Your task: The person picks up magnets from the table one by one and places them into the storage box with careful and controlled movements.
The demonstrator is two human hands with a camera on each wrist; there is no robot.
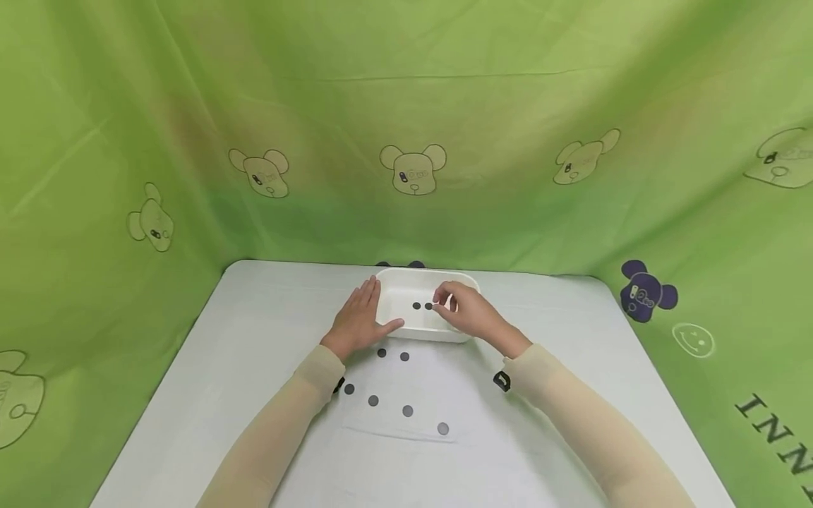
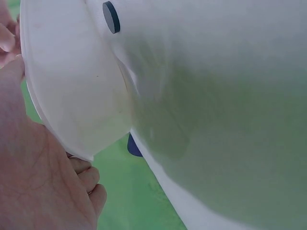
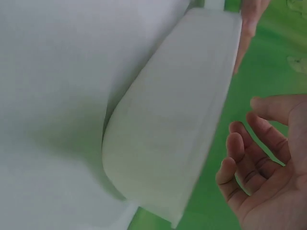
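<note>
A white rectangular tub [image 1: 406, 334] stands at the far side of the table. My left hand [image 1: 358, 319] lies at its left end, fingers straight along the end wall and thumb on the front rim. Over the tub's right part is my right hand [image 1: 468, 308], its fingers loosely bent. In the right wrist view nothing shows between the right hand's fingers [image 3: 242, 158] and thumb. Inside the tub's outline are two small dark discs, a left disc [image 1: 416, 305] and a right disc [image 1: 428, 306] close by the right fingertips.
Several more dark discs lie on the white table [image 1: 254, 339] in front of the tub, the nearest being a grey disc [image 1: 443, 428]. A green curtain [image 1: 330, 226] with bear prints surrounds the table at the back and sides.
</note>
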